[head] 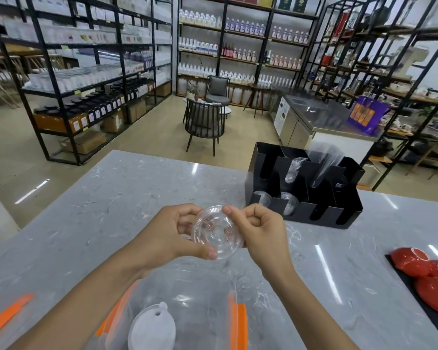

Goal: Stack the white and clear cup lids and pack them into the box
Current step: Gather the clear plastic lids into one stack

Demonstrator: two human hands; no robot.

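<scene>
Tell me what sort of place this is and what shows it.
Probably a beverage-supply shop or showroom with a drinks counter. Tall black shelving is packed with rows of bottles, a black cup-and-lid organizer stands on the grey marble counter, and both hands hold a clear cup lid.

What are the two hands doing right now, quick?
Left hand: closed on the clear lid, thumb under its near edge.
Right hand: closed on the same clear lid, pinching its far rim.
</scene>
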